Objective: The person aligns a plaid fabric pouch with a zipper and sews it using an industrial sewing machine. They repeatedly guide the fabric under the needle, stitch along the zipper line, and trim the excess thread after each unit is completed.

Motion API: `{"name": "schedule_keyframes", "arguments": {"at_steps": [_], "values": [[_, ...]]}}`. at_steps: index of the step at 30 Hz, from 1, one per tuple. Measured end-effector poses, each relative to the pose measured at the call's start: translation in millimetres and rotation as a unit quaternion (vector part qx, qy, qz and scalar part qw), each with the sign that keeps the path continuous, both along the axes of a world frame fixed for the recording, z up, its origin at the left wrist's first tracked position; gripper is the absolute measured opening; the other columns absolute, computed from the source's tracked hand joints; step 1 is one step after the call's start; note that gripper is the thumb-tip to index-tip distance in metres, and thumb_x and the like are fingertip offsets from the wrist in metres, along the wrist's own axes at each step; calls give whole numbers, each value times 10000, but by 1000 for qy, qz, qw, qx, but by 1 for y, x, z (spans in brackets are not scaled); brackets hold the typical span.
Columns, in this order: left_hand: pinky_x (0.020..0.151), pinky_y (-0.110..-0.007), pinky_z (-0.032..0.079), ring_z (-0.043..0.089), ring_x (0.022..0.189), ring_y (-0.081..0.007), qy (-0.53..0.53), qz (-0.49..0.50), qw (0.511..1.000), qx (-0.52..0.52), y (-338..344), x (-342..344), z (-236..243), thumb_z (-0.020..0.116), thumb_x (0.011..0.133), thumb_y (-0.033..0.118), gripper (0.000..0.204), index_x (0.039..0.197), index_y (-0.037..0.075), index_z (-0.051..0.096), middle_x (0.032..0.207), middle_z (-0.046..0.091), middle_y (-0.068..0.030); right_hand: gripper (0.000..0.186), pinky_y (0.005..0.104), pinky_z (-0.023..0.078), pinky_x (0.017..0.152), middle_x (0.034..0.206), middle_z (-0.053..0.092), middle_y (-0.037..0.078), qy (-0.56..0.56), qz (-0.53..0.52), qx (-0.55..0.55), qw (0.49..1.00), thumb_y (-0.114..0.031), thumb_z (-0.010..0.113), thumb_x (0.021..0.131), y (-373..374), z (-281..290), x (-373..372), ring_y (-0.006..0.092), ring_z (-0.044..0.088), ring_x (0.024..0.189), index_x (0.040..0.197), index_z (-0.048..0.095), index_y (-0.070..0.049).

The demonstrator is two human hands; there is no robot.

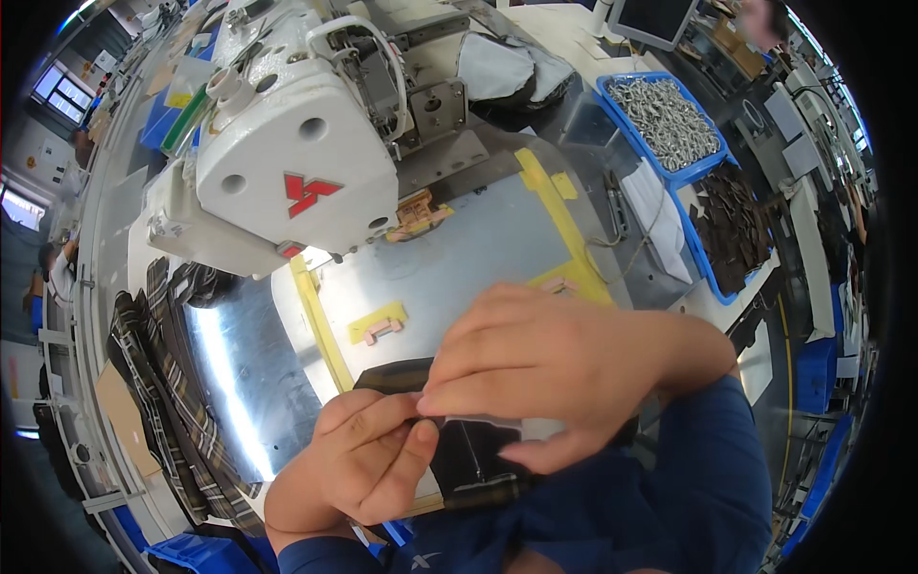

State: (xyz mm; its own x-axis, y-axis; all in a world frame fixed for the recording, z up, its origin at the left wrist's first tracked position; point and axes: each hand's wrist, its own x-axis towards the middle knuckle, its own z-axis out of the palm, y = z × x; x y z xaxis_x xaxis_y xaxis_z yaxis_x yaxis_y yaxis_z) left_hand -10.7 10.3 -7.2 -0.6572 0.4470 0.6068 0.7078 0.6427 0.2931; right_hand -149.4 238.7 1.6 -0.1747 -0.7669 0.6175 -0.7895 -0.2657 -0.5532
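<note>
My left hand (363, 450) is closed in a pinch at the left edge of a dark fabric piece (478, 454), below the metal work plate (478, 249). My right hand (545, 373) arches over that piece, fingers pressed together with the tips at my left fingertips and the thumb lower on the fabric; what is between the fingertips is hidden. The piece has a pale strip and a thin light line down it. Yellow tape with small pink blocks (381, 325) is on the plate above my hands.
A white sewing machine (268, 163) stands at upper left, plaid fabric (172, 402) at left. Blue trays of metal parts (660, 120) and dark pieces (727, 225) are at right. Grey-black pieces (492, 67) lie behind. Other people are at the far edges.
</note>
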Motion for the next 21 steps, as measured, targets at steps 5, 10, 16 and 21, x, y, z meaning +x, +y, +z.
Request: {"name": "schedule_keyframes", "arguments": {"at_steps": [5, 10, 16, 21], "values": [[719, -379, 566, 734, 882, -295, 25, -18, 999, -30, 3, -7, 5, 840, 787, -21, 321, 1065, 45, 696, 895, 720, -74, 159, 374, 526, 759, 859, 620, 67, 113, -54, -35, 991, -145, 739, 842, -1, -15, 5, 261, 648, 843, 908, 670, -18], [707, -335, 569, 766, 875, -286, -65, 63, 984, 152, -7, -6, 24, 915, 744, 168, 303, 966, 13, 779, 907, 763, -105, 164, 380, 536, 764, 885, 636, 72, 144, -47, -52, 987, -156, 734, 853, 6, -10, 2, 256, 661, 858, 914, 674, -16], [681, -330, 583, 762, 816, -255, -181, 43, 964, 189, -8, -13, 35, 896, 714, 89, 234, 934, 37, 837, 938, 769, -117, 190, 377, 543, 770, 944, 675, 86, 148, -27, -72, 986, -153, 740, 846, 6, -7, 4, 252, 679, 897, 959, 709, -3], [685, -336, 579, 750, 816, -241, -94, 24, 982, 160, -10, -13, 24, 874, 683, 27, 242, 921, 50, 842, 949, 757, -96, 180, 371, 540, 761, 942, 672, 84, 143, -24, -78, 986, -145, 743, 853, 3, -9, 6, 249, 677, 894, 964, 716, -6]]}}
